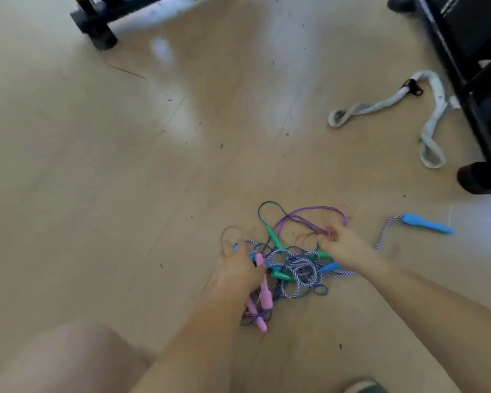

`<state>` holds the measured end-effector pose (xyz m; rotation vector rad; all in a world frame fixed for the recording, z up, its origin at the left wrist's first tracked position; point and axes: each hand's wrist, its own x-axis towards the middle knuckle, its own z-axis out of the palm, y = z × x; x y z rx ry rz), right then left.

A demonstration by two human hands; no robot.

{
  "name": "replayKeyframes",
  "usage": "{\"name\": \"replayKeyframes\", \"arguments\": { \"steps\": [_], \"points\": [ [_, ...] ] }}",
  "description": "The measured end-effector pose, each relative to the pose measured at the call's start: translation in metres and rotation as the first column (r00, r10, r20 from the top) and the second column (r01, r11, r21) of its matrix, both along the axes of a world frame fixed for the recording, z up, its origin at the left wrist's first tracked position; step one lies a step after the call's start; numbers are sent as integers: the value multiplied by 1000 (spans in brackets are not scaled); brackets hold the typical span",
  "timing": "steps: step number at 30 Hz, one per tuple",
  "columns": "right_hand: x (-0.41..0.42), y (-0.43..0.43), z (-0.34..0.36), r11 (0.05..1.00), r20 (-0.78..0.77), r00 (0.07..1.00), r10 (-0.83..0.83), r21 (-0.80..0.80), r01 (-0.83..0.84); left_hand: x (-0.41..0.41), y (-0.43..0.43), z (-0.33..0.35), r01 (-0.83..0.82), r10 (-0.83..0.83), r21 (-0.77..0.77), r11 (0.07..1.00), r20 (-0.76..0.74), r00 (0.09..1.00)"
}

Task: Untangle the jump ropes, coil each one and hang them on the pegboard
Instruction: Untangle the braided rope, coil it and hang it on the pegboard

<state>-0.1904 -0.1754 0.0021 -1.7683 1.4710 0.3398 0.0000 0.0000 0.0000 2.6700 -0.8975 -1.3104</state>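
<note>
Hands gripping rope tangle, beige floor

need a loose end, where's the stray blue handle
Head view: the blue handle lies on the floor, right of the tangle, beyond the right hand.

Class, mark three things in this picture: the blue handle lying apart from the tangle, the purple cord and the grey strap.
blue handle (428,224), head view, middle of its grip.
purple cord (318,207), head view, top of its loop.
grey strap (380,104), head view, its straight middle stretch.
</note>
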Motion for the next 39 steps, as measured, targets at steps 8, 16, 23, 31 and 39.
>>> {"name": "replayKeyframes", "arguments": {
  "steps": [8,16,23,31,39],
  "points": [
    [-28,-14,-114,991,-396,908,-133,-69,115,-26,32,-107,-354,355,43,934,-19,935],
    [-52,-32,-127,866,-217,851,-478,-282,414,-49,-31,-111,-188,151,-286,940,-146,978],
    [-70,-34,-129,835,-140,825,-547,-164,526,-62,-58,-98,-116,137,-256,960,67,988],
    [-8,16,-103,984,5,989,-145,-103,145,-64,-50,-100,-176,175,-46,983,-12,984],
    [2,0,-94,795,391,727,-564,495,351,-99,-100,-72,-655,461,-108,748,-626,629]
  ]
}}
